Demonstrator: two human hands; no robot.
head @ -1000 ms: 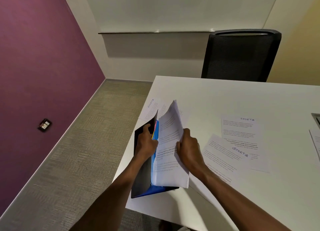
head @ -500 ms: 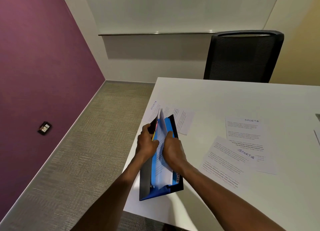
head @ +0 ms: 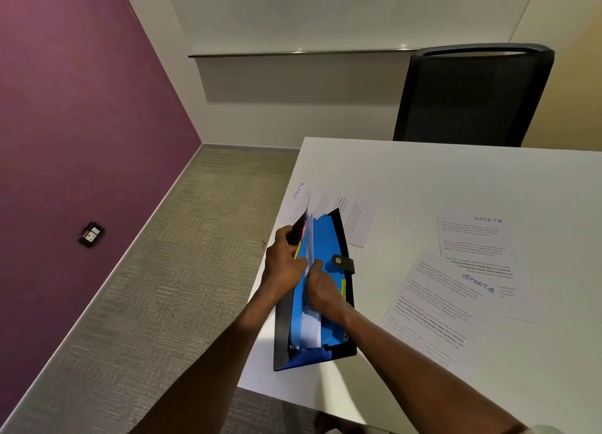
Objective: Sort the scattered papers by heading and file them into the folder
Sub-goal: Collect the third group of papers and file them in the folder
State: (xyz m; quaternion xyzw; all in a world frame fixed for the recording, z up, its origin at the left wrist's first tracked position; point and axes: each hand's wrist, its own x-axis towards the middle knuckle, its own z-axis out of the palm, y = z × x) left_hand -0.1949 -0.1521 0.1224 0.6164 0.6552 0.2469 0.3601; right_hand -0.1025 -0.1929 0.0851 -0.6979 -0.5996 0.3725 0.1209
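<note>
We see a black expanding folder [head: 338, 238] with blue inner dividers standing on its spine at the near left corner of the white table [head: 407, 173], mouth open upward. The left hand [head: 282, 264] grips the folder's left black cover near its top edge, fingers curled round it and holding it away from the dividers. The right hand [head: 322, 288] is down inside the opening, fingers bent against a white sheet [head: 309, 323] that sits between blue dividers — whether they pinch the sheet or only press it we cannot tell. The sheet is mostly sunk in the pocket; its top edge shows above the left hand. A black strap with a snap button [head: 342, 262] lies over the right cover. A yellow tab [head: 343, 287] shows on the right side, just beside the right wrist.

Loose papers on the table: one headed SPORTS [head: 298, 202] at the left edge, partly behind the folder, with further sheets [head: 356, 218] just beside it on the right. To the right, well apart from the folder, a sheet headed SPORTS [head: 474, 235] lies flat, and overlapping its near edge a second SPORTS sheet [head: 456, 287], rotated. More printed sheets [head: 426, 332] lie under that one, nearer us.

Beyond the far table edge, a black mesh chair [head: 472, 98]. Purple wall [head: 81, 107] at left with a wall socket [head: 91, 234]; grey carpet [head: 163, 287] below.
</note>
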